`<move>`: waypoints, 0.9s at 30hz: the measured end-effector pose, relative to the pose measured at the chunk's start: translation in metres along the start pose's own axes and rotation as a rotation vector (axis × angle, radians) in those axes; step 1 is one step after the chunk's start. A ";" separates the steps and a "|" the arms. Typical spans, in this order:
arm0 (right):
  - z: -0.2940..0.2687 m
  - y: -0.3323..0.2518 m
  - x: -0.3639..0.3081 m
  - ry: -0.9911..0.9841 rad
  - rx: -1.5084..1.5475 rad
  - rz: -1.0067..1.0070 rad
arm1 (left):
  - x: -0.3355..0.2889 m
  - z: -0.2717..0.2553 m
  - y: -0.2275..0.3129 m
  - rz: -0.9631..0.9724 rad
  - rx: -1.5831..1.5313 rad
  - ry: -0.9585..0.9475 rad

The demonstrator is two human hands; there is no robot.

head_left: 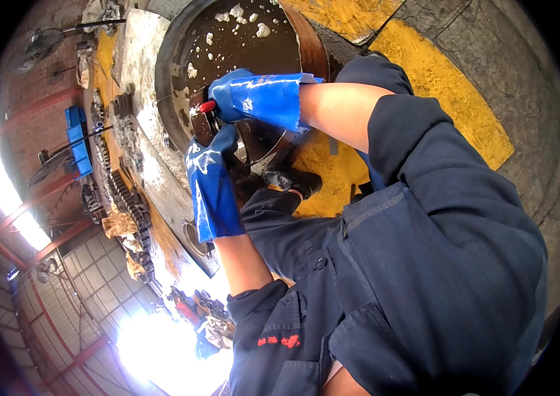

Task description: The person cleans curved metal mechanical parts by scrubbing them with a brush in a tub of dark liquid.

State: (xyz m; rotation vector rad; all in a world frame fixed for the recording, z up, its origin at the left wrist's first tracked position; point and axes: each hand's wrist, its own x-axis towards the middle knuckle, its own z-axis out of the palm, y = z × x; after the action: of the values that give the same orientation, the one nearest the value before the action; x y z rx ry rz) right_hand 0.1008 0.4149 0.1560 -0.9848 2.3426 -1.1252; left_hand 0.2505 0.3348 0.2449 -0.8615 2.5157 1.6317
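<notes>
Blue rubber gloves cover both my hands, which meet over the near rim of a large round metal drum (310, 41). Dark brown liquid with clumps of white foam (263, 30) fills the drum. My right hand (234, 96) is closed round a small dark tool with a red end (208, 106); its exact kind is unclear. Close below it, my left hand (211, 162) has its fingers curled by the tool's dark lower part. What the left fingers hold, if anything, is hidden. Wet foam streaks the left glove.
A long bench (151, 142) at the left carries dark metal parts and a chain-like row of pieces (125, 195). Beyond it are a blue bin (78, 142) and a fan (41, 47). Yellow floor sheets (451, 92) lie around the drum, with my shoe (293, 178) beside it.
</notes>
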 end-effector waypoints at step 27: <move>0.000 0.000 -0.001 -0.009 -0.011 -0.013 | 0.002 0.001 -0.006 0.039 0.047 0.038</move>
State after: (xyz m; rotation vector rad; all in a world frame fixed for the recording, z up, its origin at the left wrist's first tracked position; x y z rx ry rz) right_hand 0.1016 0.4157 0.1566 -1.0087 2.3412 -1.1120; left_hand 0.2516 0.3326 0.2389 -0.8530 2.6008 1.5753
